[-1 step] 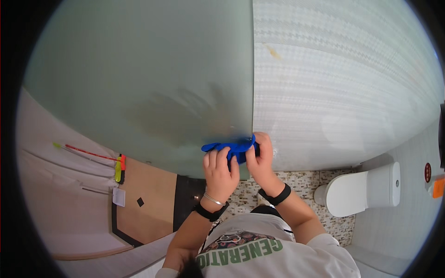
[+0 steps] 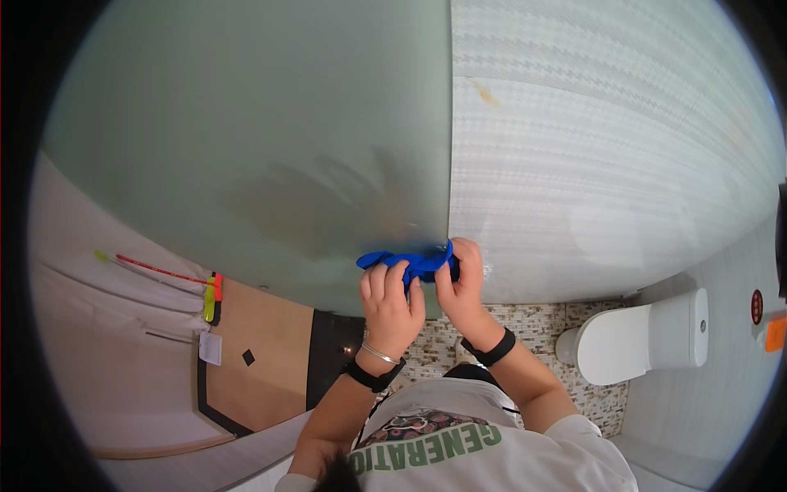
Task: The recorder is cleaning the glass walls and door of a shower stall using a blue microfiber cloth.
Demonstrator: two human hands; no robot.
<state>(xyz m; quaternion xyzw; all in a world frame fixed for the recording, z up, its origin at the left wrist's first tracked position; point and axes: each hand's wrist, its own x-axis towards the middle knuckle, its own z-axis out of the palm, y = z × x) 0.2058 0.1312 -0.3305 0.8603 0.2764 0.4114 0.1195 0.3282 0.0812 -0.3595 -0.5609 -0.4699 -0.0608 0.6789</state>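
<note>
A bright blue cloth (image 2: 422,264) lies bunched against the lower part of a frosted glass panel (image 2: 270,107), at its right edge. My left hand (image 2: 392,312) presses the cloth with bent fingers. My right hand (image 2: 464,283) pinches the cloth's right end around the panel's edge, thumb toward me. Part of the cloth is hidden behind my fingers. A blurred dark reflection or shadow shows in the glass just above the cloth. Both wrists wear black bands, and a silver bracelet circles the left one.
To the right stands a white toilet (image 2: 615,344) on a mosaic tile floor (image 2: 590,316). A pale patterned wall (image 2: 574,164) rises beyond the glass edge. At left, brooms with red and yellow-green heads (image 2: 213,299) and a white dustpan (image 2: 211,348) stand near a tan floor (image 2: 266,369).
</note>
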